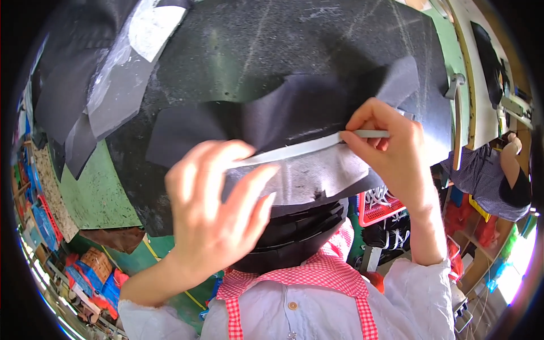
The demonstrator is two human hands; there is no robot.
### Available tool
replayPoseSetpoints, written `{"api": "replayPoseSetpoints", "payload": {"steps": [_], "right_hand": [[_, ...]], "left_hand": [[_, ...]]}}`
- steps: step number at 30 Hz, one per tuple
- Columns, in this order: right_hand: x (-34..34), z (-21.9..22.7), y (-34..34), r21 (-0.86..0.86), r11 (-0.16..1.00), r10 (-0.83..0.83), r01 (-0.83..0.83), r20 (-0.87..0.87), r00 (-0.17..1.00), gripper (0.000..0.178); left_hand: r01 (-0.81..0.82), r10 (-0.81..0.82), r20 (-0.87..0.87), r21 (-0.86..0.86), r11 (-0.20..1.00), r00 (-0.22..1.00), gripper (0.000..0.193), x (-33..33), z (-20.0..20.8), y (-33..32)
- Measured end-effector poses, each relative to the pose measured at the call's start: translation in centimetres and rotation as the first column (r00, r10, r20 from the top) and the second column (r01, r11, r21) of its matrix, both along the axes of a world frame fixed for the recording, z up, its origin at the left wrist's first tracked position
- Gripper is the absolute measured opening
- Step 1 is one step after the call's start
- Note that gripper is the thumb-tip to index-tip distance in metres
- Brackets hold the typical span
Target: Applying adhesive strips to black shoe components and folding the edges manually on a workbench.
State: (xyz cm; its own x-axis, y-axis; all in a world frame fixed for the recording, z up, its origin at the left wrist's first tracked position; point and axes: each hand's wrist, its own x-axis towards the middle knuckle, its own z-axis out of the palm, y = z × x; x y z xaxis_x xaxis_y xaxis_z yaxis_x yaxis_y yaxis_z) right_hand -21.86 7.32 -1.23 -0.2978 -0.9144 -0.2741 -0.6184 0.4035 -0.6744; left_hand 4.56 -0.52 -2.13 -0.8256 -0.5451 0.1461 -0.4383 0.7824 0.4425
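Fingers of the left hand (212, 204) are spread and loosely bent; those of the right hand (394, 150) pinch between thumb and forefinger. Beneath them is a broad black surface (317, 42), with dark sheets (122, 85) across its far left corner. Along the near edge stretches a wide dark piece (294, 99), rippled, and nearer the person a pale grey panel (328, 178). Smallest is a narrow whitish strip (300, 149) along the panel's far side. It appears lined up between the hands, with the short tail past the right fingers not yet laid; whether any is fixed cannot be told. The right fingers grip it; its left part reaches the left fingertips, where blur hides any contact.
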Motion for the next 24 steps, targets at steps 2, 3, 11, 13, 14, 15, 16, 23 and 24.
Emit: {"api": "replayPoseSetpoints", "payload": {"steps": [2, 3, 11, 13, 14, 15, 16, 23, 24], "right_hand": [[0.3, 0.0, -0.1, -0.002, 1.000, 0.030, -0.030, -0.128, 0.991, 0.019], [-0.2, -0.2, 0.3, -0.029, 0.999, -0.026, 0.021, -0.158, 0.987, 0.019], [-3.1, -1.0, 1.5, -0.093, 0.968, -0.220, 0.233, 0.126, 0.967, 0.013], [-3.2, -0.8, 1.1, -0.095, 0.992, -0.089, 0.083, -0.058, 0.994, 0.018], [-3.3, -0.4, 1.0, -0.094, 0.992, -0.091, 0.087, -0.048, 0.995, 0.018], [-3.3, -0.1, 0.6, -0.048, 0.998, -0.055, 0.048, -0.166, 0.985, 0.022], [-3.3, 0.3, 0.3, 0.003, 1.000, -0.013, 0.014, -0.280, 0.960, 0.025], [-0.5, -1.2, -1.6, -0.297, 0.843, 0.272, -0.448, -0.484, 0.832, 0.072], [-0.9, -1.8, -1.7, -0.239, 0.841, 0.284, -0.486, -0.570, 0.771, 0.075]], "left_hand": [[0.165, -0.150, -0.107, 0.148, 0.975, 0.983, 0.058, -3.1, -0.6, 1.2], [0.178, -0.172, -0.083, 0.063, 0.982, 0.982, 0.061, -3.7, -2.2, 2.2], [0.216, -0.211, -0.183, 0.010, 0.976, 0.960, 0.061, -4.5, -3.9, 1.6], [0.229, -0.214, -0.233, 0.039, 0.973, 0.949, 0.060, -4.5, -3.9, 1.3], [0.225, -0.209, -0.269, 0.029, 0.974, 0.940, 0.055, -4.4, -3.8, 1.3], [0.216, -0.202, -0.302, 0.016, 0.976, 0.932, 0.050, -4.3, -3.8, 1.1], [0.207, -0.195, -0.334, 0.002, 0.978, 0.922, 0.045, -4.1, -3.6, 1.1], [0.288, -0.277, -0.088, 0.156, 0.945, 0.957, 0.036, -3.4, 0.6, -0.2], [0.385, -0.368, -0.114, 0.303, 0.872, 0.923, 0.036, -3.2, 0.8, -1.6]]}}
